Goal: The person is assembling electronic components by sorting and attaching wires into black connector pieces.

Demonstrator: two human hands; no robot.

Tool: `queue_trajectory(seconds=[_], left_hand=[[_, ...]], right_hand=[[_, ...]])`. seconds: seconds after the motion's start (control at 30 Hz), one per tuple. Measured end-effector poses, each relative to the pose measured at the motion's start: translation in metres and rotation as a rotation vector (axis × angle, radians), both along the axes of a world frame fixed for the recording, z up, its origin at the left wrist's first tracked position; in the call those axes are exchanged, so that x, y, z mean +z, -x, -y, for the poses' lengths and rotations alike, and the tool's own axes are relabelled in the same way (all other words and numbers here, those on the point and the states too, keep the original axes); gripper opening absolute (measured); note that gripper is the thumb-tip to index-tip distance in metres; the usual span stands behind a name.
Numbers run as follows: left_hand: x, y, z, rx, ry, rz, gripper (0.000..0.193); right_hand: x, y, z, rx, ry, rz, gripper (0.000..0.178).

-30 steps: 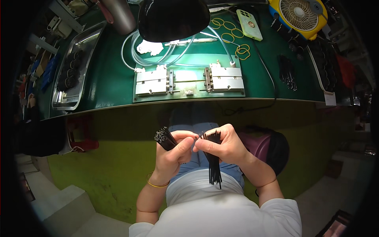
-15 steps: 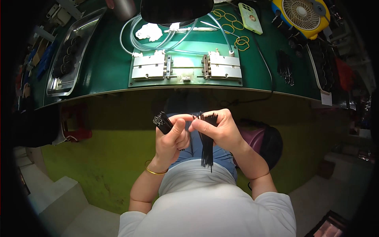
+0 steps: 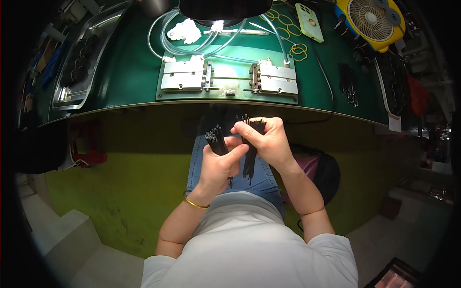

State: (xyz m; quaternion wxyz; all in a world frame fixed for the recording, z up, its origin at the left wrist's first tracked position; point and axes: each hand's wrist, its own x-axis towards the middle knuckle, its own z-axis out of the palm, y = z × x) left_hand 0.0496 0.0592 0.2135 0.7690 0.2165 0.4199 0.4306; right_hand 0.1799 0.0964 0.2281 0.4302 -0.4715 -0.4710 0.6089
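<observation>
Above my lap, in front of the bench, each of my hands grips a bunch of thin black wires. My left hand (image 3: pixel 222 165) is wrapped round one bundle of black wires (image 3: pixel 215 138), whose light-coloured tips point up and away from me. Fingers and thumb of my right hand (image 3: pixel 267 140) pinch a second black wire bundle (image 3: pixel 249 161), which fans out at the top and hangs down below the hand. The hands are close together, the left thumb reaching up to the right bundle. Whether it touches is hard to tell.
On the green bench (image 3: pixel 129 72) stands a fixture with two silver pneumatic blocks (image 3: pixel 182 74) and clear tubing (image 3: pixel 158 41). A metal tray (image 3: pixel 93 53) lies left. Rubber bands (image 3: pixel 290 24), a phone (image 3: pixel 309 23), a yellow-blue fan (image 3: pixel 370 21) and loose black wires (image 3: pixel 347 84) are right.
Both hands have moved up toward the bench with their bundles. My left hand has come right, closer to the right bundle, and several wire ends now stand above my right fingers.
</observation>
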Motion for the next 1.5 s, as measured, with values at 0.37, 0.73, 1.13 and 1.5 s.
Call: queue_trajectory(seconds=[0.37,0.73,1.13,1.5], left_hand=[[-0.014,-0.001,-0.016,0.091,-0.041,0.030,0.008],[-0.015,-0.004,-0.019,0.165,-0.048,-0.031,0.004],[-0.025,-0.013,-0.011,0.184,-0.021,-0.095,0.004],[-0.038,-0.011,0.001,0.116,0.000,-0.074,0.012]], right_hand=[[-0.017,0.011,-0.013,-0.107,-0.031,-0.022,0.019],[-0.021,0.015,-0.020,-0.183,-0.106,0.073,0.015],[-0.039,0.008,-0.004,-0.229,-0.022,-0.070,0.018],[-0.049,0.007,0.010,-0.269,-0.048,-0.088,0.017]])
